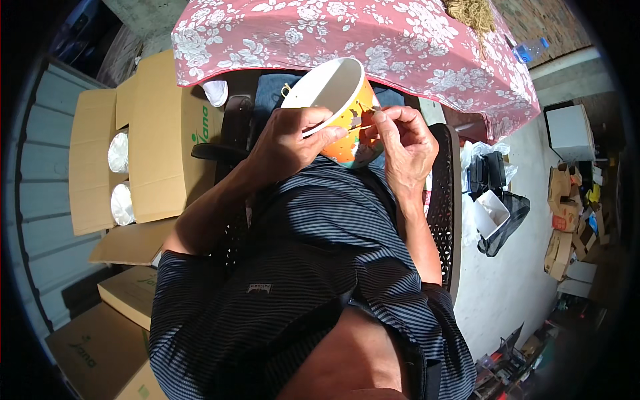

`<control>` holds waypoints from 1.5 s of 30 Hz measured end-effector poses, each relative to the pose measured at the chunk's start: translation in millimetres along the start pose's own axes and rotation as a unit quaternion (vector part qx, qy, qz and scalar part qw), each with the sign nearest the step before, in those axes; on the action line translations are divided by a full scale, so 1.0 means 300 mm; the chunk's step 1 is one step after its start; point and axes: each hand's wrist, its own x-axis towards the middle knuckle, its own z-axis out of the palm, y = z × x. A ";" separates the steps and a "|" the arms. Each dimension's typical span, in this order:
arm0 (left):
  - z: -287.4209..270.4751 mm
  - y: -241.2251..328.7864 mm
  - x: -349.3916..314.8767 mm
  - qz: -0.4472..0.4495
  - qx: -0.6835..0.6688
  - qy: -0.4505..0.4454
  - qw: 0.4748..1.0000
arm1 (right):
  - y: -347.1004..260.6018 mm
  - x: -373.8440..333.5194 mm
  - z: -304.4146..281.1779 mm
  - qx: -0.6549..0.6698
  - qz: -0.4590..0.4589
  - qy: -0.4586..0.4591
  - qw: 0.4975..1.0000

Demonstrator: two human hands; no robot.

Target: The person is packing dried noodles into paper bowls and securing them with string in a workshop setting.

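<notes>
A paper bucket [355, 120] with a white inside and an orange printed outside is tilted on its side above my lap. My left hand [297, 137] grips its rim, thumb outside and fingers toward the inner wall. Against the bucket's printed side, my right hand [407, 143] pinches a thin pale cord [363, 127] between thumb and forefinger. The cord's far end is hidden by my fingers. A small loop of similar cord [286, 89] sticks out at the rim's left side.
Ahead stands a table under a pink floral cloth [373, 40], with a bundle of straw-coloured strands [475, 17] and a plastic bottle [531, 50]. An open cardboard carton [157, 133] with wrapped white stacks is at left. Bags and a white box [491, 212] lie on the right floor.
</notes>
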 end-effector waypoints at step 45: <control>0.027 0.008 0.042 -0.022 -0.175 -0.036 0.984 | 0.014 -0.012 -0.004 0.008 -0.020 -0.031 0.999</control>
